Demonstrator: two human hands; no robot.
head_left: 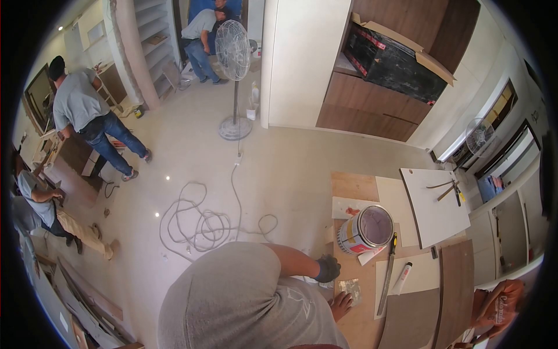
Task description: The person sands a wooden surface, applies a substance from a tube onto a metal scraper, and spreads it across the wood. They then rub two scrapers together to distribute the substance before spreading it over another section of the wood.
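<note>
My left hand (328,269), in a dark glove, is curled closed at the near edge of the work table (363,323); whatever it holds, if anything, is hidden. My right hand (342,305) lies with fingers spread on the board, beside a small shiny, mottled rectangular piece (350,289). Beyond them stands an open can (375,225) with greyish-purple contents. A long flat tool with a black-and-yellow handle (387,273) and a white tube with a dark cap (402,278) lie to its side. My grey shirt covers the bottom of the view.
Brown panels (456,291) and a white board (435,206) with hand tools lie on the table. A loose cable (203,227) coils across the floor below a standing fan (233,52). Several other people are around the room. A black-wrapped box (395,64) sits in a cabinet.
</note>
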